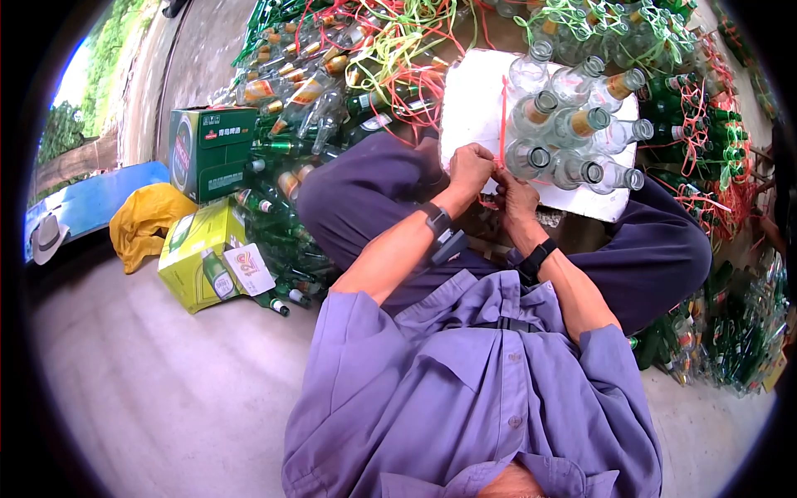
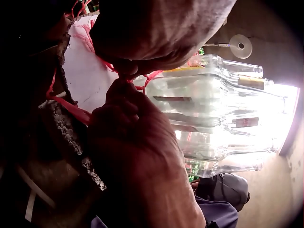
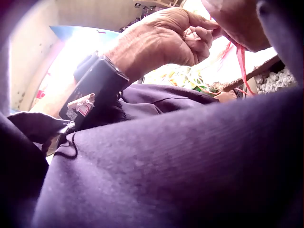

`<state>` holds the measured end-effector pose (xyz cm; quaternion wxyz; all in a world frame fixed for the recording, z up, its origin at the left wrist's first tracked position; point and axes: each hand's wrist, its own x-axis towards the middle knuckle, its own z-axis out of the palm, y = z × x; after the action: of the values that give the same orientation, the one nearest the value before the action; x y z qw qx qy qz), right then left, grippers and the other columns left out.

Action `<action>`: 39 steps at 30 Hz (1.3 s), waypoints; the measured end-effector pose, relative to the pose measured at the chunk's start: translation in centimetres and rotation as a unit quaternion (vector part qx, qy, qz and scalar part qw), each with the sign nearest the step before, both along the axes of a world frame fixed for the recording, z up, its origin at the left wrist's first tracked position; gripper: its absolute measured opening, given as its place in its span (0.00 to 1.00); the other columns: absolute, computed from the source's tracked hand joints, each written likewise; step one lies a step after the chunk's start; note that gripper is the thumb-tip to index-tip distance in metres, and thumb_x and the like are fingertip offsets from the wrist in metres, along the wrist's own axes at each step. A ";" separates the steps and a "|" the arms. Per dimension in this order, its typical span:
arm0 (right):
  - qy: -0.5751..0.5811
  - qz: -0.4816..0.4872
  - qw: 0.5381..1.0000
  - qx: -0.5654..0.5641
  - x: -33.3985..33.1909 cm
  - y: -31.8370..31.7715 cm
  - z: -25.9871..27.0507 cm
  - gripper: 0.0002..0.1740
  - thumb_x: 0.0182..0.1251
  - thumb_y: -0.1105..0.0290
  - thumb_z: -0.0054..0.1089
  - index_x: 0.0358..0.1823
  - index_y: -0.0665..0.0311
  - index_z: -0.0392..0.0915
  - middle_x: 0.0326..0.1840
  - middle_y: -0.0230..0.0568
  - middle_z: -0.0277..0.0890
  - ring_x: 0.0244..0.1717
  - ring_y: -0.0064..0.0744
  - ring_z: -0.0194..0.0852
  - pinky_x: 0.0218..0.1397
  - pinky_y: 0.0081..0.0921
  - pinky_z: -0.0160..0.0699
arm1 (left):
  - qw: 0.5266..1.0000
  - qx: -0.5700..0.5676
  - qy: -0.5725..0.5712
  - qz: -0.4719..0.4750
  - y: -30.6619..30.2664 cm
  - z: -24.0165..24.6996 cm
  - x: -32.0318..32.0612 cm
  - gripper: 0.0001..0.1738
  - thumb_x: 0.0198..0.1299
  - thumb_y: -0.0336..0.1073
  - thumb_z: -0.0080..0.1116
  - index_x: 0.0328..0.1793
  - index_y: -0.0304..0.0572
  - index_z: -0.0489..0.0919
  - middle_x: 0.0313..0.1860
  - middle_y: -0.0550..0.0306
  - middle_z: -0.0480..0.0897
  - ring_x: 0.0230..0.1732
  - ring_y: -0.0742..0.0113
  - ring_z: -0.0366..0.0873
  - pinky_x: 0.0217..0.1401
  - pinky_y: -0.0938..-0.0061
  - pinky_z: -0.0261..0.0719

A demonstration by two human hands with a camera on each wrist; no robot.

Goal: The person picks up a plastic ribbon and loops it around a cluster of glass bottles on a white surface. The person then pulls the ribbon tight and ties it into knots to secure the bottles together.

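Several clear glass bottles (image 1: pixel 571 124) stand grouped on a white board (image 1: pixel 469 91) across the person's lap, with red plastic string (image 1: pixel 503 116) running along their left side. Close beside the nearest bottles, the left hand (image 1: pixel 471 170) pinches the string with curled fingers. The right hand (image 1: pixel 520 199) meets it there, thumb and fingers also on the string. In the left wrist view the red string (image 2: pixel 152 76) passes between the fingertips of both hands, against the bottle sides; the pinch itself is partly hidden. A loose red end (image 3: pixel 243 69) hangs below the hands in the right wrist view.
Piled glass bottles (image 1: pixel 307 91) lie at the left, with tangled green and red string (image 1: pixel 398 50) above. Tied bottle bundles (image 1: pixel 689 133) stand on the right. A green carton (image 1: pixel 212 149), a yellow-green carton (image 1: pixel 199 261) and a yellow bag (image 1: pixel 145 224) sit at the left.
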<state>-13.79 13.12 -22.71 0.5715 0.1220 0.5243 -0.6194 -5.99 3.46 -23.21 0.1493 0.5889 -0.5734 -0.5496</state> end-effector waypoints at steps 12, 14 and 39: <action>0.010 -0.046 0.998 0.049 0.6 -0.1 -0.8 0.08 0.63 0.71 0.68 0.37 0.68 0.80 0.30 0.34 0.78 0.17 0.17 0.62 0.18 0.18 0.59 | 0.993 -0.067 -0.100 -0.011 0.4 0.1 -0.2 0.13 0.46 0.28 0.69 0.39 0.33 0.81 0.32 0.49 0.86 0.33 0.62 0.83 0.37 0.70 0.80; 0.027 -0.023 0.998 0.048 0.6 0.0 -1.2 0.13 0.62 0.68 0.69 0.45 0.65 0.80 0.32 0.31 0.76 0.21 0.16 0.61 0.19 0.16 0.57 | 0.992 -0.065 -0.109 -0.007 0.4 0.2 -0.3 0.14 0.46 0.30 0.70 0.39 0.33 0.81 0.33 0.48 0.86 0.34 0.61 0.84 0.38 0.69 0.80; 0.005 0.009 1.000 0.004 -0.3 0.5 -1.0 0.07 0.61 0.68 0.69 0.31 0.63 0.79 0.18 0.24 0.65 0.14 0.15 0.56 0.16 0.18 0.60 | 0.981 -0.024 -0.183 -0.058 -0.2 2.2 -0.5 0.06 0.45 0.36 0.69 0.28 0.44 0.85 0.26 0.56 0.86 0.29 0.62 0.84 0.33 0.65 0.78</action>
<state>-14.06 13.64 -23.75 0.5738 0.1163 0.5307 -0.6128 -6.45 3.24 -21.02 0.0239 0.6417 -0.6369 -0.4266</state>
